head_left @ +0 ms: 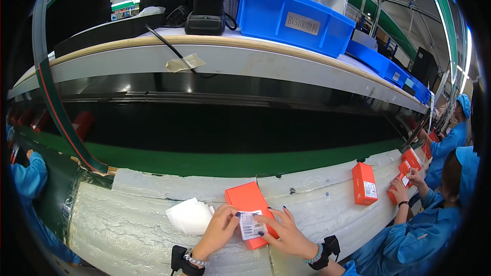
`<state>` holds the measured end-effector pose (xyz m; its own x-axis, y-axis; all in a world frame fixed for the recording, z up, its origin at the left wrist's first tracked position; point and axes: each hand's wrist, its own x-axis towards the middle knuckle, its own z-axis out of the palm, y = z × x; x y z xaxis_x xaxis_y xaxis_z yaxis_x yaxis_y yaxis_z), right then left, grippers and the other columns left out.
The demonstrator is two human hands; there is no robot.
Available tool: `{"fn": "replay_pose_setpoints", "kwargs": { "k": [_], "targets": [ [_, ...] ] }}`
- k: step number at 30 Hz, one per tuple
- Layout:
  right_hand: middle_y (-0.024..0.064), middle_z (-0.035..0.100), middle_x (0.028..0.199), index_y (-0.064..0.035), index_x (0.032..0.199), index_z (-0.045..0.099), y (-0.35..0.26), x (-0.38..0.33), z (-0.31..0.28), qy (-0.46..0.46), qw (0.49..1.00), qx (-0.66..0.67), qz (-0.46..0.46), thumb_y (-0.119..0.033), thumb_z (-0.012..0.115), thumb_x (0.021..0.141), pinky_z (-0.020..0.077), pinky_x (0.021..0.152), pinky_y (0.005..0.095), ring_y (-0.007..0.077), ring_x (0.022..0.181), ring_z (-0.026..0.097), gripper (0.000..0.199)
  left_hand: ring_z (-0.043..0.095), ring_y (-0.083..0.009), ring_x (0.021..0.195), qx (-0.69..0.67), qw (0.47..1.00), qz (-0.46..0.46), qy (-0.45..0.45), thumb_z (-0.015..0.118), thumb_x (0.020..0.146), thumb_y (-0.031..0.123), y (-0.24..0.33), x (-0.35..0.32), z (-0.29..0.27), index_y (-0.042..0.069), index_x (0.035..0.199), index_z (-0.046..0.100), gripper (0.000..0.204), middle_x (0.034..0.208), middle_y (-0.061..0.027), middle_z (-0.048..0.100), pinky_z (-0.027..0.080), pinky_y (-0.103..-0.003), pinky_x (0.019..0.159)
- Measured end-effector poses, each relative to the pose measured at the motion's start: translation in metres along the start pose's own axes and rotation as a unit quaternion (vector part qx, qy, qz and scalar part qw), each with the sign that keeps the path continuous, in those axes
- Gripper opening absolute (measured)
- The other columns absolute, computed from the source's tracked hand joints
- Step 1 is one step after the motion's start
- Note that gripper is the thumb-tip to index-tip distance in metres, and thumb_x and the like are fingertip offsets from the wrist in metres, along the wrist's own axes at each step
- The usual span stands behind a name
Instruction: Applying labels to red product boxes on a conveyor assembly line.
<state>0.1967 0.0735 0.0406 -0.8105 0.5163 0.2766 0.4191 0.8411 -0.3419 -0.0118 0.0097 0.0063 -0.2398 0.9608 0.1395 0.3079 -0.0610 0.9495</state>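
So nearest the camera both hands are on the same thing; the left hand [219, 230] and the right hand [286, 232] are pinching a white printed label [251, 226] between thumbs and fingertips, fingers closed on its left and right edges; the label sits flat on the near end of an orange box [249, 200], which lies on the white foam-padded bench [128, 225] right in the middle, near edge. Each wrist has a black strap device on it, plus a bracelet on both.

Just left of the box, touching or nearly touching the left hand, there's a loose pile of white sheets [190, 215]; can't tell exactly what they are, look like backing paper or wipes.

Further right on the same padding lies another orange box [364, 183] with a small white label at its near corner; nobody's touching that one. Right of that, a co-worker in a blue smock [419, 240] is handling more orange boxes [404, 171], and another person in blue stands further along the line. At the far left edge a blue sleeve [28, 176] pokes in.

Beyond the padding runs a green strip, then the dark belt [230, 128]; above it a shelf [230, 53] carries a black handheld radio in its charger [207, 2], a taped-down black cable [171, 46], and a row of blue bins [291, 18] stretching off to the far right.
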Motion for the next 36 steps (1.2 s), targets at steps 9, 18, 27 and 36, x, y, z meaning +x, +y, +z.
{"fn": "replay_pose_setpoints", "kwargs": {
  "k": [9,18,27,36],
  "targets": [
    [0.0078,0.062,0.110,-0.0115,0.129,0.055,-0.019,0.051,0.008,0.039,0.962,0.269,-0.014,-0.004,0.059,0.085,0.0377,0.097,0.0384,0.0249,0.104,0.055,0.045,0.042,-0.0182,0.118,-0.286,0.957,0.043,-0.024,0.055,0.092,0.017,0.005,-0.007,0.009,0.005,0.095,0.059,0.013,0.122,-0.0063,0.043,0.026,-0.030,0.104],
    [0.0082,0.053,0.120,-0.0091,0.104,0.069,-0.003,0.039,-0.014,0.052,0.916,0.399,-0.005,0.004,0.059,0.082,0.0401,0.099,0.0344,0.0224,0.115,0.051,0.028,0.053,-0.0200,0.109,-0.393,0.909,0.054,0.127,0.046,0.093,0.015,0.011,-0.001,-0.028,0.002,0.091,0.054,0.016,0.105,-0.0117,0.061,0.037,-0.032,0.097],
    [0.0147,0.054,0.122,-0.0056,0.115,0.048,0.023,0.030,-0.019,0.045,0.818,0.573,0.034,0.008,0.047,0.090,0.0388,0.101,0.0376,0.0225,0.114,0.052,0.028,0.058,-0.0204,0.087,-0.015,0.974,-0.031,0.224,0.059,0.083,0.009,-0.002,-0.004,-0.058,0.002,0.076,0.057,0.010,0.083,-0.0091,0.061,0.041,-0.034,0.084],
    [0.0059,0.060,0.100,-0.0077,0.135,0.049,0.016,0.045,-0.030,-0.128,0.898,0.405,0.115,0.005,0.048,0.087,0.0445,0.086,0.0281,0.0135,0.095,0.055,0.049,0.057,-0.0224,0.076,0.306,0.912,0.131,0.239,0.065,0.081,0.012,0.010,-0.001,-0.037,0.003,0.074,0.061,0.012,0.075,-0.0060,0.059,0.043,-0.036,0.075]
  ]
}}
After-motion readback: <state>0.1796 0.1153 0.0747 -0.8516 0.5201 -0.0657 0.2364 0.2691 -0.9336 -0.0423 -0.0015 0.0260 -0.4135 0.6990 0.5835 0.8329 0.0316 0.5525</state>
